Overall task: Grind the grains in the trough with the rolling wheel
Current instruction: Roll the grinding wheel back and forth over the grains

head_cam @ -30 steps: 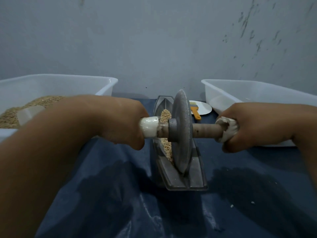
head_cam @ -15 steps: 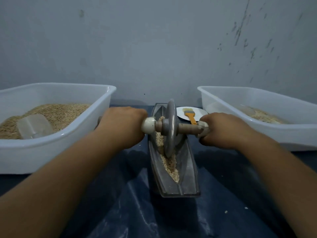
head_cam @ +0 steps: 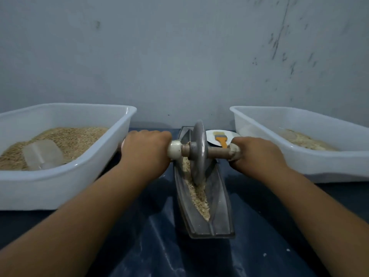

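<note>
While both hands grip its axle, the wheel (head_cam: pixel 197 152) stands upright in the trough (head_cam: pixel 219 206).
Left hand (head_cam: pixel 146 150) and right hand (head_cam: pixel 253 154) curl round the crosswise axle (head_cam: pixel 218 151); trough runs away from the person, grains (head_cam: pixel 199 198) inside.

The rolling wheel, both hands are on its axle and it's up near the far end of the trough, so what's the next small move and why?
Probably draw the rolling wheel back toward you along the trough. The left hand and right hand grip the axle on either side, the wheel sits in the far half, and most of the grains lie heaped in the near half, in front of its rim.
</note>
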`<action>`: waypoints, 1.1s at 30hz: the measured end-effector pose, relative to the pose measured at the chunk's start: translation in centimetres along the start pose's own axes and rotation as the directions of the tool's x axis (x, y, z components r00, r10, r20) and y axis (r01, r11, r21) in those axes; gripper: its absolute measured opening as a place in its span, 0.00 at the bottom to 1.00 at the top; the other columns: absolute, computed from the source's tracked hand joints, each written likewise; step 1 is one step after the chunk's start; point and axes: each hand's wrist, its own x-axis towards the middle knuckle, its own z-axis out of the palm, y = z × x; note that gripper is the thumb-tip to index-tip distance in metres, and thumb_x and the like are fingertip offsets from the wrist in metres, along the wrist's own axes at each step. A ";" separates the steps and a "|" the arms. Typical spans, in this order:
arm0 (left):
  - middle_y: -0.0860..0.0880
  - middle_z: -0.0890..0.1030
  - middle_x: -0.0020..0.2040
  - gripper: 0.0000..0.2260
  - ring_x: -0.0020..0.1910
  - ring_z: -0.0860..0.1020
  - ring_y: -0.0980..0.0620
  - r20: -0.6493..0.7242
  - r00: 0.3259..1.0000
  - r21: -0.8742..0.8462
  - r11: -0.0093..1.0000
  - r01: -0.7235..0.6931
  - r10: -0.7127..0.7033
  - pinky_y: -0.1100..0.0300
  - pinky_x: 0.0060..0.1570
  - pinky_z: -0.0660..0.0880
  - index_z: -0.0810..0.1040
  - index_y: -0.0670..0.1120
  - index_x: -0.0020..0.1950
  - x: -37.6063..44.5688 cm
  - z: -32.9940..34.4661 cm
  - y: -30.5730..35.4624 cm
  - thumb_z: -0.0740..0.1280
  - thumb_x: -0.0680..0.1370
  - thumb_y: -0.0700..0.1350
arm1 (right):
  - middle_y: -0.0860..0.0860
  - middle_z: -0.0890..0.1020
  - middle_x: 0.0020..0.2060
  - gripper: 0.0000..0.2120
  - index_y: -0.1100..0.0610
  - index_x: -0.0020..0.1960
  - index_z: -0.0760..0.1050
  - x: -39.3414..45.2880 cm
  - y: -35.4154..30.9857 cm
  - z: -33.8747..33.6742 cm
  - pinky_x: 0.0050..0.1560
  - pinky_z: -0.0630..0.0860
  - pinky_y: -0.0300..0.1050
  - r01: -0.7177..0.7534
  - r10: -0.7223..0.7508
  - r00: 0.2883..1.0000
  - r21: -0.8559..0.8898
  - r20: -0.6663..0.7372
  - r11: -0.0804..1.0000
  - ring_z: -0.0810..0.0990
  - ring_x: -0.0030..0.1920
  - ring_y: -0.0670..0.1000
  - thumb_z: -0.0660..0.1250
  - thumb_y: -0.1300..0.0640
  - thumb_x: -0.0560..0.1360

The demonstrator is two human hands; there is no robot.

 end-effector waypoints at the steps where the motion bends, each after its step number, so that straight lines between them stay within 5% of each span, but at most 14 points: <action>1: 0.55 0.69 0.36 0.08 0.38 0.70 0.51 0.038 0.999 -0.022 1.000 -0.015 0.016 0.56 0.41 0.66 0.67 0.54 0.42 0.2 -0.1 -0.2 0.66 0.75 0.52 | 0.44 0.78 0.37 0.11 0.49 0.40 0.64 0.2 0.2 -0.3 0.36 0.66 0.43 0.004 -0.004 0.999 0.002 0.049 1.000 0.79 0.42 0.53 0.67 0.49 0.71; 3: 0.55 0.73 0.37 0.07 0.39 0.74 0.52 0.265 0.961 -0.139 0.989 -0.041 0.077 0.58 0.41 0.71 0.70 0.53 0.42 0.6 -1.2 -1.1 0.69 0.72 0.49 | 0.45 0.79 0.34 0.09 0.48 0.38 0.73 0.1 1.1 -2.3 0.31 0.69 0.43 0.019 -0.043 0.963 0.093 0.265 0.996 0.79 0.38 0.48 0.72 0.48 0.65; 5: 0.54 0.78 0.36 0.09 0.36 0.78 0.54 0.512 0.844 -0.265 0.964 -0.021 0.159 0.62 0.34 0.71 0.73 0.54 0.39 0.5 -2.8 -2.2 0.73 0.68 0.48 | 0.45 0.81 0.32 0.14 0.43 0.40 0.77 -0.8 1.5 -5.3 0.28 0.74 0.38 0.001 -0.116 0.868 0.231 0.483 0.973 0.80 0.32 0.44 0.74 0.43 0.57; 8: 0.53 0.81 0.33 0.09 0.32 0.81 0.55 0.620 0.758 -0.330 0.944 0.021 0.200 0.64 0.30 0.73 0.76 0.54 0.38 0.1 -3.6 -2.9 0.74 0.64 0.49 | 0.43 0.82 0.31 0.18 0.38 0.41 0.77 -1.8 1.5 -7.3 0.26 0.71 0.30 -0.018 -0.174 0.797 0.311 0.579 0.950 0.79 0.28 0.41 0.73 0.38 0.52; 12: 0.55 0.77 0.36 0.10 0.36 0.76 0.56 0.495 0.862 -0.281 0.959 0.045 0.105 0.60 0.35 0.70 0.72 0.54 0.37 0.9 -1.3 -2.3 0.74 0.68 0.48 | 0.48 0.81 0.33 0.08 0.48 0.41 0.78 -0.2 1.1 -4.0 0.32 0.72 0.40 -0.003 -0.072 0.917 0.188 0.392 0.982 0.79 0.34 0.47 0.75 0.50 0.64; 16: 0.53 0.77 0.40 0.08 0.40 0.76 0.50 0.310 0.950 -0.181 0.979 0.089 -0.029 0.54 0.44 0.74 0.70 0.55 0.39 2.8 1.8 -2.0 0.70 0.69 0.49 | 0.45 0.78 0.36 0.06 0.45 0.38 0.71 2.6 0.9 -0.3 0.29 0.63 0.41 0.025 -0.016 0.993 -0.071 0.117 0.997 0.76 0.37 0.51 0.69 0.49 0.67; 22: 0.54 0.69 0.33 0.07 0.38 0.73 0.48 0.162 0.984 -0.144 0.984 0.102 -0.079 0.56 0.40 0.68 0.71 0.54 0.43 5.7 3.1 -1.7 0.68 0.71 0.46 | 0.44 0.76 0.34 0.13 0.46 0.40 0.73 6.9 1.4 1.3 0.30 0.63 0.41 -0.064 0.065 0.985 -0.010 0.158 0.998 0.75 0.36 0.52 0.75 0.50 0.60; 27: 0.53 0.73 0.37 0.06 0.41 0.75 0.48 0.160 0.986 -0.139 0.988 0.068 -0.046 0.55 0.44 0.73 0.73 0.54 0.45 5.4 2.7 -1.7 0.68 0.71 0.47 | 0.45 0.77 0.36 0.10 0.46 0.39 0.71 6.3 2.1 2.6 0.30 0.63 0.40 -0.057 0.057 0.997 -0.010 0.055 0.998 0.75 0.37 0.53 0.72 0.50 0.62; 30: 0.52 0.76 0.40 0.09 0.42 0.76 0.49 0.311 0.950 -0.117 0.992 0.044 -0.006 0.54 0.44 0.73 0.73 0.54 0.46 5.6 1.2 -1.6 0.71 0.70 0.46 | 0.48 0.81 0.36 0.09 0.50 0.39 0.77 5.6 2.3 0.9 0.35 0.75 0.44 -0.033 0.000 0.965 0.119 0.263 0.992 0.79 0.36 0.51 0.76 0.50 0.64; 33: 0.51 0.79 0.36 0.10 0.34 0.78 0.52 0.632 0.772 -0.196 0.978 0.072 0.069 0.59 0.35 0.72 0.75 0.50 0.44 5.7 -0.6 -1.7 0.75 0.68 0.45 | 0.51 0.83 0.31 0.13 0.52 0.43 0.81 4.7 1.8 -2.3 0.30 0.76 0.39 -0.122 -0.049 0.756 0.213 0.653 0.969 0.80 0.29 0.49 0.80 0.50 0.63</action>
